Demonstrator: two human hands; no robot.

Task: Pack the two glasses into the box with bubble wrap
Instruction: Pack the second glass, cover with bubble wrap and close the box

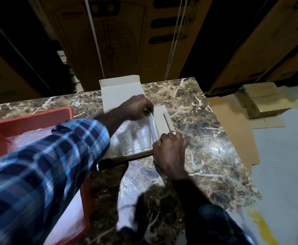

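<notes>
A flat beige cardboard box (120,92) lies open on the marble table, its lid folded back toward the far edge. Two clear glasses (134,140) lie side by side inside it, under a sheet of bubble wrap (152,126). My left hand (137,107) reaches across the box and pinches the far right edge of the wrap. Near the box's front right corner, my right hand (170,151) pinches the near edge of the same sheet. The box's right side flap (164,119) lies flat beside the glasses.
A red plastic tray (28,119) holding more bubble wrap (26,140) sits at the left of the marble table (206,138). Large cardboard cartons (120,41) stand behind the table. Flattened cardboard and small boxes (266,101) lie on the floor at right.
</notes>
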